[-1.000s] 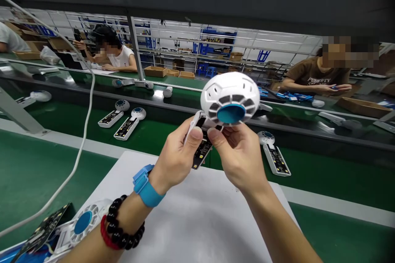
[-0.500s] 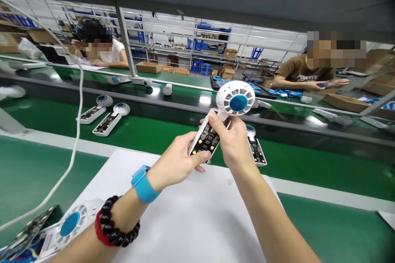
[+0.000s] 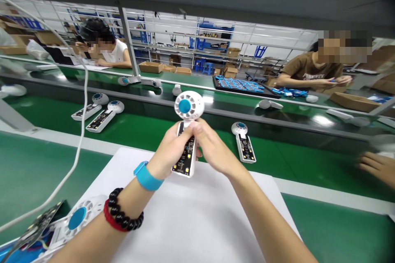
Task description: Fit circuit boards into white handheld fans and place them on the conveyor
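I hold a small white handheld fan (image 3: pixel 187 131) upright above a white mat (image 3: pixel 191 218). Its round vented head with a blue centre points up, and its open handle shows a dark circuit board. My left hand (image 3: pixel 169 150), with a blue wristband and bead bracelets, grips the handle from the left. My right hand (image 3: pixel 210 148) pinches the handle's upper part from the right.
Similar open fans lie on the green belt: two at the left (image 3: pixel 100 117), one right of my hands (image 3: pixel 243 141). Another fan part (image 3: pixel 74 220) lies at the lower left beside a white cable (image 3: pixel 80 123). Two people sit across the line. Another person's hand (image 3: pixel 378 166) shows at the right edge.
The fan has moved down and left, away from the camera, and turned upright. My left hand has shifted from its lower end to grip the handle. Another person's hand has appeared at the right.
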Demonstrator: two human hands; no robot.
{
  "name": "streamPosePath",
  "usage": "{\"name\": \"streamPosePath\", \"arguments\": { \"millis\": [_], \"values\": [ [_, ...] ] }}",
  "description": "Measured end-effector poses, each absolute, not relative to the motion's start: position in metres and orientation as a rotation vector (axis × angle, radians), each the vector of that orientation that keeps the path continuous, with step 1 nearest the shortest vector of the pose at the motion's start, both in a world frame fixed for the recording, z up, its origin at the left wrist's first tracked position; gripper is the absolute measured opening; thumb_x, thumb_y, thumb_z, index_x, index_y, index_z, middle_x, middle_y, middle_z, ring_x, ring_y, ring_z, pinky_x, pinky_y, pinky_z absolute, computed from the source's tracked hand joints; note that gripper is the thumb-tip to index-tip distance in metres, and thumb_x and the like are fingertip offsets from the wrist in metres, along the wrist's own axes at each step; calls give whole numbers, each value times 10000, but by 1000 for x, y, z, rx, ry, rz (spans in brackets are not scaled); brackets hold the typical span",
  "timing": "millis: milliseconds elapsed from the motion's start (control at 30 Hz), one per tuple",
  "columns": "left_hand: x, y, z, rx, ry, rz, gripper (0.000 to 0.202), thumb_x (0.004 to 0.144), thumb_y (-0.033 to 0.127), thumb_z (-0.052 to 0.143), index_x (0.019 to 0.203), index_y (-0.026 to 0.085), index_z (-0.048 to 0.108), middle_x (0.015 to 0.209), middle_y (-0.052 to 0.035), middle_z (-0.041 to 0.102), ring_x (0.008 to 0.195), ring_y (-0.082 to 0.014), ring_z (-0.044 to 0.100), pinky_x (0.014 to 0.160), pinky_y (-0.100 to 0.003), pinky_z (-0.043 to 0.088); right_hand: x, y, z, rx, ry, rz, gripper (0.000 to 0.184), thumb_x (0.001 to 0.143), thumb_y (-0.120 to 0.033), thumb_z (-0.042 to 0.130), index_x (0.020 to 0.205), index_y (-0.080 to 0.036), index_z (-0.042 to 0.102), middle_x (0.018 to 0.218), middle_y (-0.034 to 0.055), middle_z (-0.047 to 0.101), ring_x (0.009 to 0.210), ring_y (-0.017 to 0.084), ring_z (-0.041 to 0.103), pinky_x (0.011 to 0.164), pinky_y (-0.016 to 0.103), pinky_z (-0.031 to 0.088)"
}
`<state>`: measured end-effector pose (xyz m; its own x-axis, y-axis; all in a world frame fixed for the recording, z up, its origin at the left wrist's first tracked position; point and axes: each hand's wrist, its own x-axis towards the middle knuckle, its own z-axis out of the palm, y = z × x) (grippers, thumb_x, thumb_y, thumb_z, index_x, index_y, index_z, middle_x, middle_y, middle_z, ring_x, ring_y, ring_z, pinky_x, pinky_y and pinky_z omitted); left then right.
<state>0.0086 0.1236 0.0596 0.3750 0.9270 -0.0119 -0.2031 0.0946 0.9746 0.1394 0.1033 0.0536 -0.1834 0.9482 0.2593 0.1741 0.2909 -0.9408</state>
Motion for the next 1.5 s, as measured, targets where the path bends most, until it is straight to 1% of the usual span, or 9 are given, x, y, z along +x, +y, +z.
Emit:
{"name": "streamPosePath", "arguments": {
  "millis": [100,267,400,567,767,933,1133,1333,1500],
  "values": [
    [3,129,57,1320,876,1295,382,828,486,703,974,146,609,855,-33,673,784,-162,640,707,-239,500,120,99,44,-1079,-1609,767,470,1023,-546,352,1342,-235,504,1191,75,658,1039,214,646,957,350,495],
    [3,127,55,1472,838,1502,257,869,370,673,991,150,618,915,-28,691,849,-155,626,797,-240,477,103,98,36,-1115,-1491,584,436,1041,-479,298,1217,-218,600,1090,74,703,1097,240,638,1001,371,477],
    [6,130,53,1429,848,1522,250,871,369,670,981,155,601,938,-38,685,886,-167,632,825,-251,483,108,100,40,-1105,-1470,665,475,1021,-536,316,1226,-205,589,1185,102,669,1101,244,647,914,366,539],
    [-9,144,58,1365,1017,1326,378,912,493,562,1100,165,565,998,-78,677,947,-225,652,877,-337,508,120,105,35,-885,-1510,1456,917,861,-547,651,1539,-240,116,940,48,676,650,182,680,497,270,547],
    [-69,112,82,1786,1296,1085,695,853,592,608,1431,235,461,1531,-89,402,1335,-328,472,1112,-442,422,122,129,1,-1097,-1186,1524,450,857,-382,654,1239,-178,530,667,-16,611,451,88,483,387,179,401],
    [-157,62,80,2061,1515,591,658,838,651,590,1414,345,503,1494,-34,472,1348,-366,457,1103,-459,433,128,147,-25,-1236,-963,1343,399,832,-212,623,1219,-229,528,959,37,679,833,135,671,700,241,589],
    [-234,29,50,2000,1806,-51,917,742,653,694,1511,279,361,1550,-103,387,1380,-425,403,1103,-554,404,136,140,-12,-1317,-1042,1280,330,818,-251,684,1145,-232,644,1277,63,610,1126,202,628,1012,393,522],
    [-232,37,30,2413,1663,-96,518,835,589,601,1182,208,655,1301,-120,614,1304,-355,491,1161,-563,305,108,108,18,-1203,-1521,1321,284,909,-328,607,1143,-172,645,1155,109,667,970,215,670,855,393,547],
    [-187,45,41,2586,1430,138,412,876,540,570,1070,180,618,1063,-72,693,1013,-251,647,1189,-548,268,71,69,24,-1024,-1891,1557,678,782,-543,740,1344,-240,511,1313,108,594,953,216,658,787,362,552]
  ]
}}
